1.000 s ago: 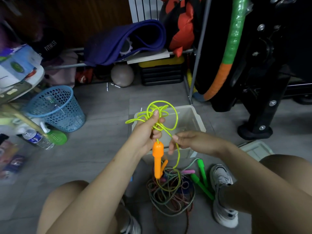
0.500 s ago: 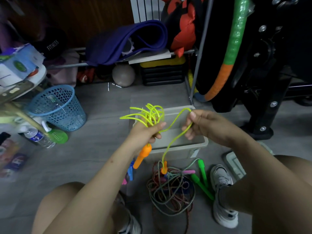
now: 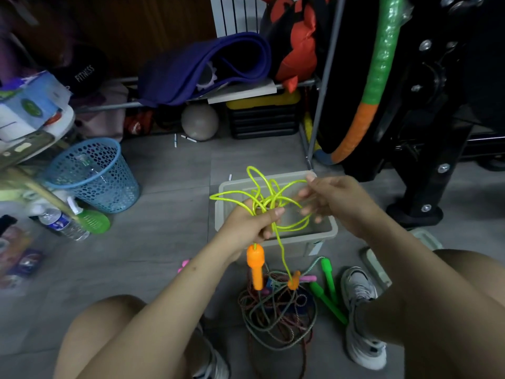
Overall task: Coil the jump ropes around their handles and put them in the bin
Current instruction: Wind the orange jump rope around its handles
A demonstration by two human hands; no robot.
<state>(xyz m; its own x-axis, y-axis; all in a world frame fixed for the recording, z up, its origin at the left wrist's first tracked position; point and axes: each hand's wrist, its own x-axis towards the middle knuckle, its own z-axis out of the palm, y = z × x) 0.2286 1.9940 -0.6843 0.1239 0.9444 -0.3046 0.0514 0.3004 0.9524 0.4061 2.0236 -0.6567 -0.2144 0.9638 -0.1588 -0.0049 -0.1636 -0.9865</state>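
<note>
Here, a person is crouching on a grey floor, looking down at two bare hands working above a pale plastic bin. The left hand is clenching a bundle of loops of one yellow-green jump rope, thumb lying across the strands. One orange handle is hanging just below that fist. The right hand is pinching a strand of the same rope at the far rim of the bin, its fingers blurred. From the left fist a single strand is dropping to a second orange handle, which is resting on a tangled pile of ropes on the floor in front of the bin. How many ropes are lying in that pile cannot be told. Two green handles are lying just right of the pile, and a pink handle is poking out beside them. Two white sneakers are showing, one near the green handles. Off to the left, one blue mesh wastebasket is standing, with one water bottle lying near it.
</note>
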